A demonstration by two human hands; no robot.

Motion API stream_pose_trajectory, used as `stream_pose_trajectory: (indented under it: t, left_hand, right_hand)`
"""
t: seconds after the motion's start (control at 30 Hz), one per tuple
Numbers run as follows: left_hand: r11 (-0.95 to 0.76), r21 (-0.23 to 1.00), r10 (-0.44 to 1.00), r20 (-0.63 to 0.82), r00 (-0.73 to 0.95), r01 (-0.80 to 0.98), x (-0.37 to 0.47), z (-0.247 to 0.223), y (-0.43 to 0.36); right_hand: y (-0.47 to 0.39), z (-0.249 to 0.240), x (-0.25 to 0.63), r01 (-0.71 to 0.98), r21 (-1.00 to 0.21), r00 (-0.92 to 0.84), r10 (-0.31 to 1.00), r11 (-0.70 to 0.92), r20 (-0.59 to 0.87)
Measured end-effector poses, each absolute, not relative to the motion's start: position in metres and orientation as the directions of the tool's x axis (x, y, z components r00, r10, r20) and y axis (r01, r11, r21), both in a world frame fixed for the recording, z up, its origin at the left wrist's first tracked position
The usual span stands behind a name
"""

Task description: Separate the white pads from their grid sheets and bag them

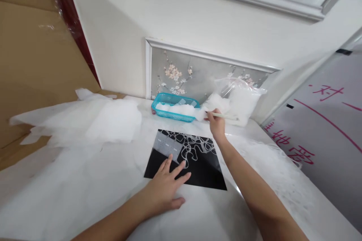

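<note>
My left hand lies with fingers spread over the near edge of a flat black sheet. Its fingertips touch or hover just at a grey translucent piece with short white dashes. Tangled pale strings lie on the sheet's far part. My right hand is closed around a thin pale stick-like tool, whose exact kind I cannot make out. The fingers are beside white fluffy material that hangs over the right end of a blue plastic basket.
White sheets of thin material are heaped on the left. A clear plastic bag with white stuffing stands behind my right hand. Loose white strands cover the table's right side. A whiteboard leans on the right; cardboard stands left.
</note>
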State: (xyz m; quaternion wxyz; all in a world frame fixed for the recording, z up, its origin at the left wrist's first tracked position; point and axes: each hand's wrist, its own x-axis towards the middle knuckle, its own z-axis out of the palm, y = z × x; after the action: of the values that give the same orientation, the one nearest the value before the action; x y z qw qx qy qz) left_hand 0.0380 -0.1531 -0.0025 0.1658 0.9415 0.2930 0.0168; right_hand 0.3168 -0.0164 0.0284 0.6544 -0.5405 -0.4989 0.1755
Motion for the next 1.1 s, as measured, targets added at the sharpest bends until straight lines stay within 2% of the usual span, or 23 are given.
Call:
stream_pose_trajectory:
  t: [0.07,0.1,0.17,0.23,0.33,0.43,0.5,0.6,0.67,0.73,0.83,1.1]
  left_hand:
    - [-0.780,0.317,0.547,-0.074,0.834,0.539,0.042,-0.003,-0.159]
    - [-0.782,0.311,0.547,-0.075,0.834,0.540,0.044,-0.004,-0.161]
    - [-0.790,0.301,0.542,-0.063,0.838,0.534,0.048,-0.009,-0.165]
    - [-0.806,0.296,0.530,-0.024,0.848,0.512,0.051,-0.016,-0.169]
    - [-0.844,0.279,0.490,0.052,0.870,0.458,0.055,-0.026,-0.172]
    - [-0.863,0.265,0.469,0.101,0.878,0.430,0.056,-0.021,-0.171]
    - [-0.843,0.278,0.506,0.121,0.854,0.461,0.052,-0.010,-0.166]
    - [-0.776,0.278,0.617,0.152,0.772,0.565,0.039,0.001,-0.151]
    - [-0.737,0.261,0.671,0.175,0.720,0.623,0.029,-0.002,-0.140]
    - [-0.732,0.242,0.678,0.169,0.715,0.637,0.020,-0.012,-0.133]
    - [-0.733,0.235,0.675,0.140,0.724,0.638,0.015,-0.026,-0.130]
    - [-0.703,0.223,0.704,0.083,0.705,0.675,0.025,-0.023,-0.138]
  right_hand:
    - [0.002,0.041,0.301,0.639,-0.664,0.269,0.695,0.389,0.666]
    - [0.012,0.047,0.294,0.731,-0.549,0.169,0.672,0.406,0.721]
    - [0.031,0.053,0.281,0.794,-0.393,-0.017,0.663,0.463,0.748]
    - [0.047,0.051,0.268,0.780,-0.343,-0.172,0.706,0.524,0.687]
    - [0.059,0.039,0.254,0.746,-0.347,-0.315,0.760,0.569,0.569]
    - [0.053,0.031,0.251,0.726,-0.391,-0.326,0.783,0.566,0.529]
    - [0.038,0.032,0.252,0.696,-0.436,-0.303,0.783,0.571,0.543]
    - [-0.001,0.032,0.250,0.561,-0.590,-0.221,0.792,0.581,0.570]
    - [-0.035,0.025,0.244,0.442,-0.720,-0.222,0.842,0.536,0.491]
    - [-0.069,0.014,0.239,0.396,-0.788,-0.304,0.877,0.471,0.371]
    - [-0.108,-0.003,0.239,0.420,-0.793,-0.357,0.884,0.440,0.302]
    - [-0.134,-0.012,0.259,0.372,-0.827,-0.364,0.886,0.422,0.288]
